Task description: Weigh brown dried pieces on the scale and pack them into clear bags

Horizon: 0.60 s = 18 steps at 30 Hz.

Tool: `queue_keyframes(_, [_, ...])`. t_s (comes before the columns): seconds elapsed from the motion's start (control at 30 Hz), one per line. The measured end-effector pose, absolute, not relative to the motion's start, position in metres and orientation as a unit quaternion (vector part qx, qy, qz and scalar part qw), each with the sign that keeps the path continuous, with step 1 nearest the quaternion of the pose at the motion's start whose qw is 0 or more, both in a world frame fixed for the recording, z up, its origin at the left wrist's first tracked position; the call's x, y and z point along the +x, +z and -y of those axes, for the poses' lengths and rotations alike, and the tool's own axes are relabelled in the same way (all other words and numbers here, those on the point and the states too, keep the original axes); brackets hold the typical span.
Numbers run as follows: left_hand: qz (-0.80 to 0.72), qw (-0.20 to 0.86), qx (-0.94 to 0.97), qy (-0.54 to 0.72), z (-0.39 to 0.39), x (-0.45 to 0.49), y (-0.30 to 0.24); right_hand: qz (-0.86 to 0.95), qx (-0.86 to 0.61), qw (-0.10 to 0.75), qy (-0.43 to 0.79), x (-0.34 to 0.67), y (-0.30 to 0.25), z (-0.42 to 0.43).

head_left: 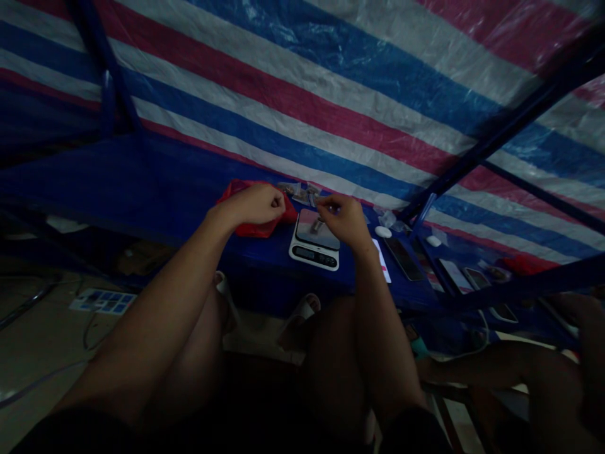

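Note:
My left hand [262,203] is closed in front of a red plastic bag [258,228], its fingers curled together; whatever they may hold is hidden. Over the back right of a small white digital scale [314,257], my right hand [344,219] has its fingertips pinched together. What lies in that pinch is too small and dark to make out. On the scale's grey plate is a small item [317,226], which I cannot identify. Small clear plastic bags [305,193] with brownish contents lie just behind the scale.
Right of the scale are a white oval object [383,232], a white card [382,261] and a dark phone [403,258]. Blue metal posts [428,202] rise from the blue table [155,183] before a striped plastic sheet [302,113]. Another person's limb [515,369] is at right.

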<state>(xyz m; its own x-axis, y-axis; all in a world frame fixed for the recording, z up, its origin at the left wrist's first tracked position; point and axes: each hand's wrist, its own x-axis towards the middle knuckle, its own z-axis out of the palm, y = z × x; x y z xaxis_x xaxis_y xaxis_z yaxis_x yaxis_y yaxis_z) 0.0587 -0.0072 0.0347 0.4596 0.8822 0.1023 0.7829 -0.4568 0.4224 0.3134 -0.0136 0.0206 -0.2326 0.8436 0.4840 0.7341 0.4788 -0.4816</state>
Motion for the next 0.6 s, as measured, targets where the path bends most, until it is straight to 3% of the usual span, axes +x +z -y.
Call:
queue_keyframes(0.07, [-0.496, 0.174, 0.833, 0.175, 0.008, 0.056, 0.036, 0.766, -0.519, 0.372, 0.074, 0.328, 0.019, 0.010])
queue_keyframes(0.27, [-0.486, 0.258, 0.835, 0.000, 0.012, 0.059, 0.034, 0.770, -0.544, 0.321, 0.087, 0.339, 0.010, 0.007])
queue_keyframes(0.47, [-0.494, 0.233, 0.835, 0.057, 0.001, 0.056, 0.030, 0.780, -0.548, 0.300, 0.043, 0.324, 0.012, 0.008])
queue_keyframes(0.6, [-0.523, 0.178, 0.830, 0.082, -0.008, 0.059, 0.014, 0.830, -0.477, 0.283, 0.056, 0.288, 0.015, 0.016])
